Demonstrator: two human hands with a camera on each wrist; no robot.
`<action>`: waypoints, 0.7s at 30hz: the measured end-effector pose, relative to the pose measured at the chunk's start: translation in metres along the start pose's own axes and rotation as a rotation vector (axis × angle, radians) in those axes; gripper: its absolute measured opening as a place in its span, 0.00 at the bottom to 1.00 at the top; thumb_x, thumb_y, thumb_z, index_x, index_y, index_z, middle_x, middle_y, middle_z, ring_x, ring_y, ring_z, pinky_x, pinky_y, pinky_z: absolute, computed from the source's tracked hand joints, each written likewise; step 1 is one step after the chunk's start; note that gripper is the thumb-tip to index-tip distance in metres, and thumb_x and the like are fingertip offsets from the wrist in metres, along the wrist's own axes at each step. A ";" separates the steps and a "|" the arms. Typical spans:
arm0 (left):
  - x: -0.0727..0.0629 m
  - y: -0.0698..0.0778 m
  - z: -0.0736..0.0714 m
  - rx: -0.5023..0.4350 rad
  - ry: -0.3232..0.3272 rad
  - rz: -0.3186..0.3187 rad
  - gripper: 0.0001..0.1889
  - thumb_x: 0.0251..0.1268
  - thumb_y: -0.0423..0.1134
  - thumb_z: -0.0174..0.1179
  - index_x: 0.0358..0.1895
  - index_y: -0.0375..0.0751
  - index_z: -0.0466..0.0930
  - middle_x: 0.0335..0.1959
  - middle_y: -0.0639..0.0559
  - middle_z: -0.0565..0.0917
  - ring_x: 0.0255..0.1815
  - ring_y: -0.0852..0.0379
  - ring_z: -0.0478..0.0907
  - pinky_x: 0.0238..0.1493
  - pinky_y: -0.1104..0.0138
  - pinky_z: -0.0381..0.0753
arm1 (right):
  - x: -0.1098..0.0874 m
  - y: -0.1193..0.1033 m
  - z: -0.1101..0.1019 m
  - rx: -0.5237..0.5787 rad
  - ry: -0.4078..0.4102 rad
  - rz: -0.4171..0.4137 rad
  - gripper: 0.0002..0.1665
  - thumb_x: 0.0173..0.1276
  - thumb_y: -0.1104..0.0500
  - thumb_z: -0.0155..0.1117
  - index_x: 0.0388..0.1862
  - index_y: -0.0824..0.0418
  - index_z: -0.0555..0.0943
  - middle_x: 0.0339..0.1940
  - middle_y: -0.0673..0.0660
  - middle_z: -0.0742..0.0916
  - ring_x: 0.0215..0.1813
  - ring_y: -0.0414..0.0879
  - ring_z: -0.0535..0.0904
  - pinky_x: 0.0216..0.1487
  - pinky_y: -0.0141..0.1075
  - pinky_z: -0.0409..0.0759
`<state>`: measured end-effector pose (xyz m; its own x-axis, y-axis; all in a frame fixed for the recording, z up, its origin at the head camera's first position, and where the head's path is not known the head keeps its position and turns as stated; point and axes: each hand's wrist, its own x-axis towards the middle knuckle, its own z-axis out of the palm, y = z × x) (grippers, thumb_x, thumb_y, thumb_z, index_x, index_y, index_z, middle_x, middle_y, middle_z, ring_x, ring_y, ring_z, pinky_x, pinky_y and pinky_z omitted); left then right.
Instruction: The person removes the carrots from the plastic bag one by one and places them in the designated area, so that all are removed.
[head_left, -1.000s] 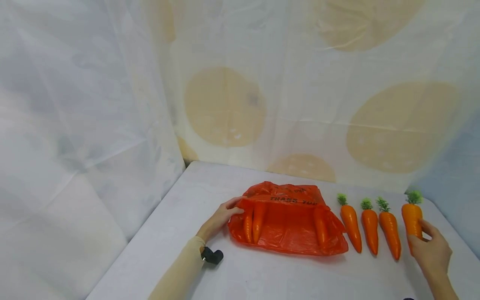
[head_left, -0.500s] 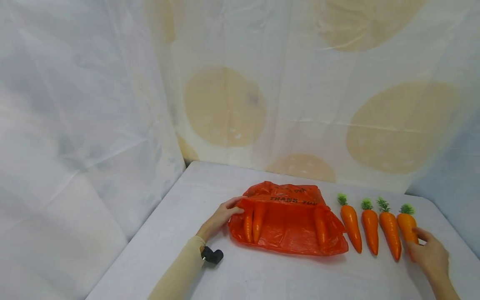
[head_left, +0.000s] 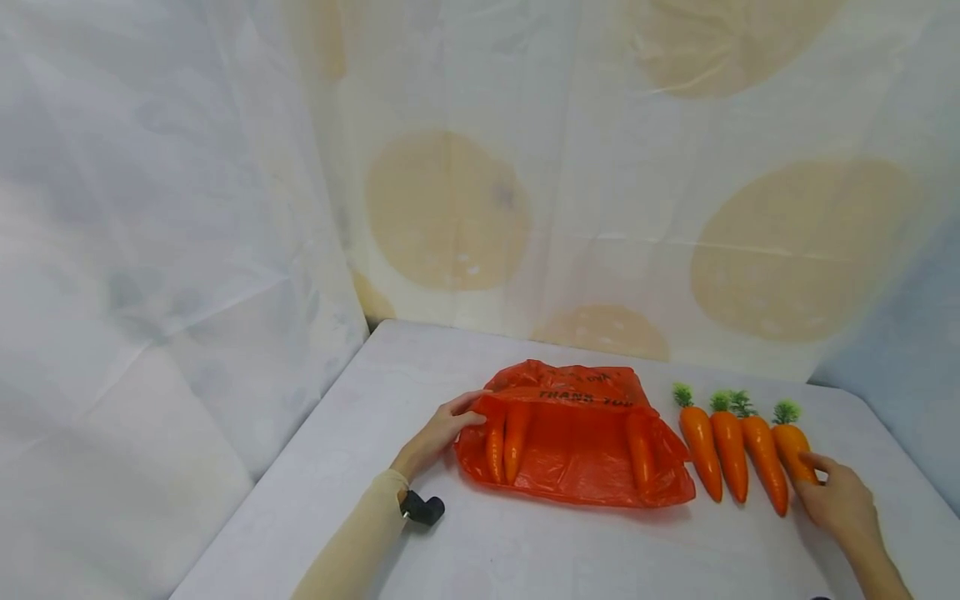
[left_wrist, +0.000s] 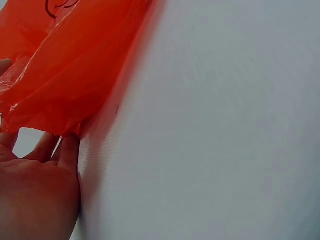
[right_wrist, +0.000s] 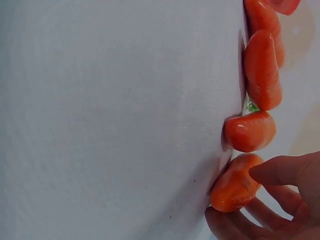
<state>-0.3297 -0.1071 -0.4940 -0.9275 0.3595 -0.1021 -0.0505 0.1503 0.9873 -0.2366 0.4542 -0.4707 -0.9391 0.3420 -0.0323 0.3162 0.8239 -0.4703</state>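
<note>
An orange plastic bag [head_left: 577, 454] lies on the white table [head_left: 525, 550], with three carrots showing through it. My left hand [head_left: 467, 415] pinches the bag's left edge, thumb on top; in the left wrist view the fingers [left_wrist: 60, 150] sit under the bag [left_wrist: 70, 60]. To the right of the bag, several toy carrots lie side by side, green tops pointing away. My right hand [head_left: 816, 475] grips the rightmost carrot [head_left: 791, 442], which is pressed close to its neighbour [head_left: 761, 450]. In the right wrist view the thumb and fingers curl around that carrot [right_wrist: 235, 185].
A draped white cloth with large pale orange circles [head_left: 450, 208] forms the back and left walls. The table's right edge runs close to my right hand. A black wrist camera mount [head_left: 423, 508] sits at my left sleeve.
My right hand set the rightmost carrot down and slid it left, crowding the loose carrots closer together. The left hand and the bag stayed where they were.
</note>
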 end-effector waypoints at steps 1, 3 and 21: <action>0.000 -0.001 0.000 -0.002 0.000 -0.002 0.26 0.69 0.47 0.58 0.70 0.59 0.70 0.68 0.53 0.74 0.66 0.51 0.70 0.69 0.52 0.69 | 0.000 0.000 0.000 -0.002 -0.004 0.001 0.32 0.64 0.62 0.55 0.63 0.79 0.65 0.58 0.83 0.69 0.53 0.76 0.72 0.49 0.62 0.76; 0.001 -0.001 0.000 -0.003 0.000 -0.001 0.27 0.69 0.48 0.58 0.71 0.59 0.69 0.68 0.53 0.73 0.66 0.51 0.70 0.68 0.52 0.70 | 0.000 0.000 -0.001 0.000 -0.017 0.004 0.32 0.64 0.62 0.55 0.64 0.79 0.64 0.58 0.83 0.69 0.54 0.76 0.72 0.49 0.61 0.77; 0.000 0.000 0.000 -0.015 -0.003 0.011 0.27 0.68 0.47 0.59 0.70 0.57 0.70 0.68 0.52 0.74 0.65 0.51 0.71 0.68 0.52 0.70 | 0.001 -0.004 -0.004 0.049 -0.052 0.079 0.35 0.64 0.65 0.57 0.67 0.78 0.61 0.61 0.82 0.67 0.57 0.76 0.69 0.41 0.51 0.83</action>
<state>-0.3294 -0.1070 -0.4941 -0.9270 0.3637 -0.0918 -0.0459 0.1331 0.9900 -0.2384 0.4528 -0.4652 -0.9176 0.3799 -0.1165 0.3840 0.7720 -0.5065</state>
